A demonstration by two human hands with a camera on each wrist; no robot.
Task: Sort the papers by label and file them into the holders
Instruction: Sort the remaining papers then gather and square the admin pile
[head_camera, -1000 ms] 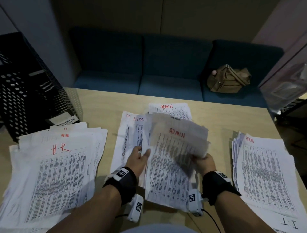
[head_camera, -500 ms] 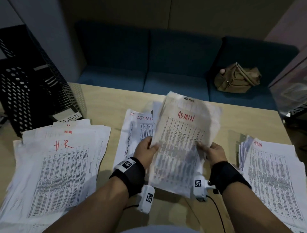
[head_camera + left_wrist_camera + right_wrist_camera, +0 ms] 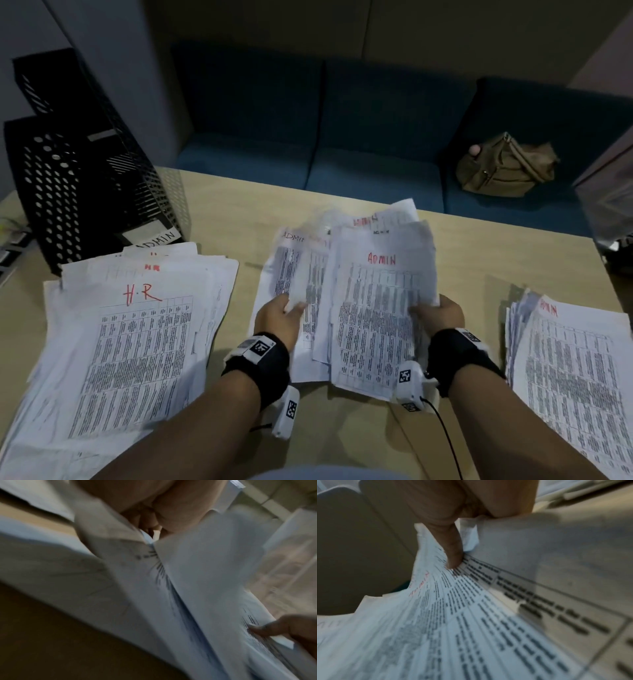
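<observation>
The ADMIN stack (image 3: 380,308) is in the middle of the desk (image 3: 239,212), between the H.R pile (image 3: 137,342) and a third pile (image 3: 575,370) on the far side from the holders. Its long axis runs away from the person, the red headings at the far end and the near edges down by the wrists; the sheets stand lifted and fanned, tilted back rather than lying flat.

The left hand (image 3: 279,320) holds the stack's left edge, thumb on the front of a sheet with the fingers behind (the left wrist view is blurred, so how tightly this grip closes is, I think, firm but not plain). The right hand (image 3: 442,317) pinches the right edge; in the right wrist view its thumb (image 3: 453,550) presses onto the printed rows of the top sheet while the other fingers sit under the stack.

Three piles of papers show in all. The third pile's top sheet also bears a red heading, partly cut by blur, and its long axis lies the same way. The H.R pile lies flat, just beside the black holders (image 3: 78,178), of which two can be counted, standing at the desk's far left corner with a white ADMIN tag (image 3: 152,236) at the base. Beyond the ADMIN stack is a blue sofa (image 3: 342,137) carrying one tan bag (image 3: 503,168).
</observation>
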